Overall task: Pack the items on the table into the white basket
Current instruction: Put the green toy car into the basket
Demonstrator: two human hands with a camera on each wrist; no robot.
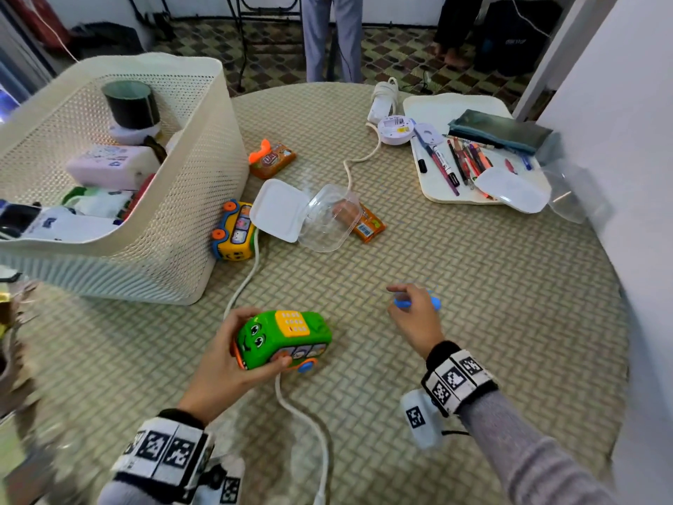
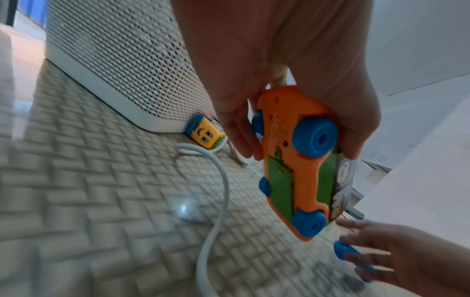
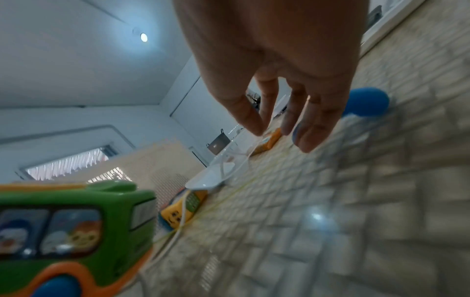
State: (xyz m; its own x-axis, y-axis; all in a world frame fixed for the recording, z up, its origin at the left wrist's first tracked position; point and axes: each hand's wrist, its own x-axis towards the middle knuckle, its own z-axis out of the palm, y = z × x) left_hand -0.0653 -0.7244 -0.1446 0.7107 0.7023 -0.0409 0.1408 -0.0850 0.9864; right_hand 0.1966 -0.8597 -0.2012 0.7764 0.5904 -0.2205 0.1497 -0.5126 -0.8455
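Note:
My left hand [image 1: 233,344] grips a green toy bus [image 1: 284,338] near the table's front, lifted and tilted. The left wrist view shows its orange underside and blue wheels [image 2: 297,160] between thumb and fingers. My right hand [image 1: 411,315] is to the right, fingers loosely extended over a small blue toy piece [image 1: 435,303] on the table; I cannot tell whether they touch it. The white perforated basket [image 1: 189,198] stands at the left and holds several items. A yellow toy bus [image 1: 235,231] lies against its near corner.
Behind lie a clear tub with a white lid [image 1: 302,213], an orange packet [image 1: 369,226] and an orange toy phone [image 1: 271,160]. A white cord [image 1: 302,413] trails from the green bus. At the back right a white tray [image 1: 455,191] holds pens. A person stands beyond the table.

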